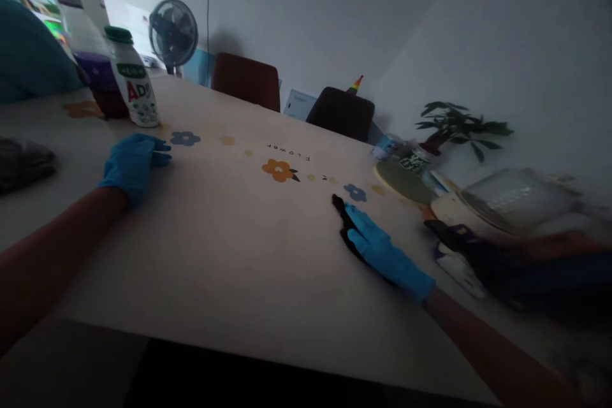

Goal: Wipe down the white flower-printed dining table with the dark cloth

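A pale bench (229,261) fills most of the view. Two chairs stand along its far side, one reddish-brown (246,81) and one black (340,115). A fan (173,32) stands beyond the bench's far left end. At the right, a leafy plant (447,120) rises above a round greenish mat (389,183), with blurred clutter nearer the person. At the left stand two bottles side by side: a larger one with purple on it (95,69) and a smaller white one with a green cap (138,92).

Both hands wear blue gloves. The left hand (132,166) is palm down on the bench near the white bottle, fingers extended, with nothing seen in it. The right hand (385,254) lies flat over a dark cloth (340,206) on the right part of the bench, fingers stretched forward; whether they grip it I cannot tell. The cloth's edges show past the fingertips and along the hand's inner side. Its front end is near a blue printed flower (355,192); an orange flower (275,169) lies farther left.
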`<state>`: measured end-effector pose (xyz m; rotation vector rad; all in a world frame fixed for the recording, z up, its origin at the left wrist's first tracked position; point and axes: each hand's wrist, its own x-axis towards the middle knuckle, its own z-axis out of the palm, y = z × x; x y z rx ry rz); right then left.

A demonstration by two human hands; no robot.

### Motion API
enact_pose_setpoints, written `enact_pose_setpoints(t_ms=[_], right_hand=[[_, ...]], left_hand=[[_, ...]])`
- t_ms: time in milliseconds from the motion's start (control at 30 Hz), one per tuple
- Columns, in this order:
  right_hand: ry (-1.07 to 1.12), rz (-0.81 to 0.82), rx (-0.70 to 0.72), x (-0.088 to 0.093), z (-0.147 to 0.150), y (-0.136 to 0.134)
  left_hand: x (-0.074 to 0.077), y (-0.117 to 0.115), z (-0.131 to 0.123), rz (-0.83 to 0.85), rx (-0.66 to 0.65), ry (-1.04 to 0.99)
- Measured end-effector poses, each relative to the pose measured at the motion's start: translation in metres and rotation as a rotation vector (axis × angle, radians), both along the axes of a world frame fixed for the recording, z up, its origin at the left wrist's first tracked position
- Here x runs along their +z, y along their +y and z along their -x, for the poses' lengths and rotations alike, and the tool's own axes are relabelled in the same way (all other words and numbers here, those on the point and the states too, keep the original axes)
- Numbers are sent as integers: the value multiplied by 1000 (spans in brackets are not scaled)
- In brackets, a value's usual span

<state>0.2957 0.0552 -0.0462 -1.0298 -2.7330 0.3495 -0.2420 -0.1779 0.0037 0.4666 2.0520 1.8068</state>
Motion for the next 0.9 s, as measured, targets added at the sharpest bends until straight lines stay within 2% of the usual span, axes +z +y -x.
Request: enact_pose_setpoints(t_ms=[133, 200, 300, 433, 600, 733, 800, 900], right_hand=[[33, -44, 39, -5, 1, -51], [23, -56, 62, -6, 15, -65], [20, -36, 119, -7, 51, -74], [38, 42, 193, -5, 127, -73], [33, 126, 248, 4, 252, -74], [-11, 110, 273, 17, 346, -81], [-46, 53, 276, 23, 380, -84], [-54, 0, 249, 32, 411, -83]], left_hand=[[4, 3, -4, -29, 11, -16], [5, 5, -5, -57, 25, -31], [5, 8, -5, -105, 48, -73], [5, 9, -3, -109, 38, -84], [7, 8, -3, -143, 50, -102], [15, 8, -9, -124, 116, -136], [19, 7, -11, -95, 137, -128], [20, 3, -10, -71, 125, -102]])
